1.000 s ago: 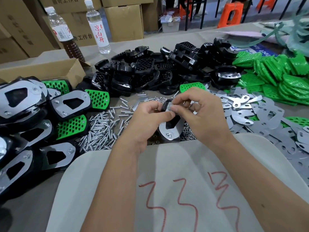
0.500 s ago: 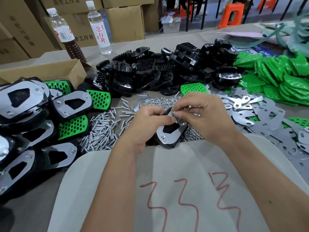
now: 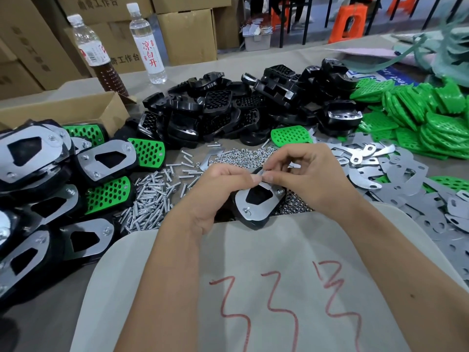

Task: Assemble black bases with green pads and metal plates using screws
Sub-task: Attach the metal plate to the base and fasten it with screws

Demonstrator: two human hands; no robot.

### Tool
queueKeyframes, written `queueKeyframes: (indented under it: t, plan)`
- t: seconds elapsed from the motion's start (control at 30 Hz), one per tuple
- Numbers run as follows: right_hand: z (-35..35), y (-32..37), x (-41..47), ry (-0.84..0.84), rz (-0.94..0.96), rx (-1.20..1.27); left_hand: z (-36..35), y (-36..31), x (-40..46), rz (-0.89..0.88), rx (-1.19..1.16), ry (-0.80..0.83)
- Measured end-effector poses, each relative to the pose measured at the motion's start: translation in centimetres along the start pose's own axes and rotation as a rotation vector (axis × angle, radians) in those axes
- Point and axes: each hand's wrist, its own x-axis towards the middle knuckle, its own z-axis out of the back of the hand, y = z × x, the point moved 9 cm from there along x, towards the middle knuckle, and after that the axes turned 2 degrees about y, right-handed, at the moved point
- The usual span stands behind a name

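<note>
Metal plate lower, tilted vs. before

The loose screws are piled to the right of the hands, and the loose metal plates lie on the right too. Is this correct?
Not quite. In the head view the loose screws are piled to the left of the hands, left and right. The loose metal plates do lie on the right.
</note>
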Motion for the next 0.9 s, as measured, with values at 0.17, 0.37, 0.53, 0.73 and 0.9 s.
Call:
queueKeyframes:
  t: [0.17,0.37,0.53,0.73,0.9]
  plan:
    - [-0.1,-0.2,-0.1,-0.011,-0.015,0.004,0.5,0.2,0.1,0.025,-0.011,-0.08]
    - [-0.4,0.2,-0.1,0.013,0.018,-0.021,0.8,0.3,0.1,0.036,-0.075,-0.099]
    - [-0.4,0.2,0.0,-0.018,0.017,0.025,0.6,0.3,0.1,0.033,-0.082,-0.088]
    - [0.0,0.3,-0.1,-0.057,0.018,0.041,0.2,-0.1,0.1,0.017,-0.076,-0.058]
    - [-0.1,1.2,-0.3,-0.086,0.063,-0.024,0.3,0.1,0.3,0.015,-0.064,-0.051]
